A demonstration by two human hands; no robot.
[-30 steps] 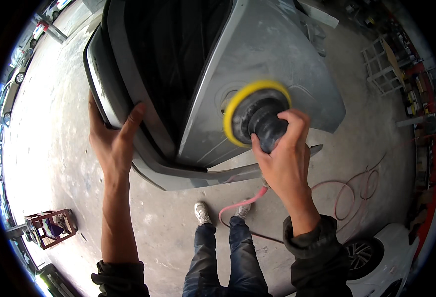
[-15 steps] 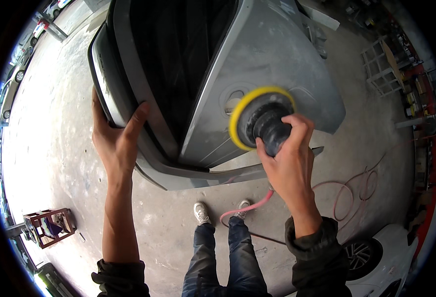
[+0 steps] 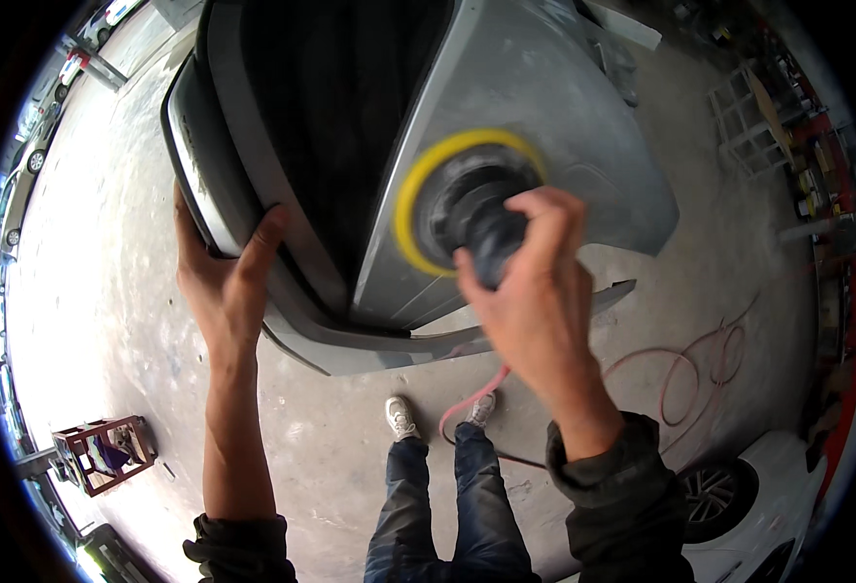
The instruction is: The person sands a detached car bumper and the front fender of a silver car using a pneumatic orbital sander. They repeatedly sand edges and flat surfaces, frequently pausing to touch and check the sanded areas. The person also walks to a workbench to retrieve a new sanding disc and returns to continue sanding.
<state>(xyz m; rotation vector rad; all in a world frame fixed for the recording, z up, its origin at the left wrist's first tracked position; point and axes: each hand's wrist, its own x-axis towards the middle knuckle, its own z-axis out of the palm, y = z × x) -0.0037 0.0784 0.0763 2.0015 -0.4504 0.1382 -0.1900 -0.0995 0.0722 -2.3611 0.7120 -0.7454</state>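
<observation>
Grey bumper (image 3: 506,92), cropped above, is gripped by the left hand (image 3: 222,282); right hand (image 3: 540,301) clasps a blurred sander (image 3: 486,225).

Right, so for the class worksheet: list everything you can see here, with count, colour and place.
Car bumper: 1, grey with dark opening, top centre
Sander: 1, black with yellow-rimmed disc, at the bumper's face
Hose: 1, pinkish red, by the feet and looped at right
Framed stand: 1, reddish brown, lower left
White car: 1, partly visible, lower right
Frame rack: 1, pale, upper right
Parked cars: several, mixed colours, left edge
Floor: 1, grey, throughout
Shoes: 2, off-white, lower centre
Jeans: 1 pair, blue, below shoes
Sleeves: 2, dark, lower edge
Left grip: 1, bare, holding bumper's left side
Right grip: 1, bare, holding sander

Shelf clutter at far right is too small to count.
</observation>
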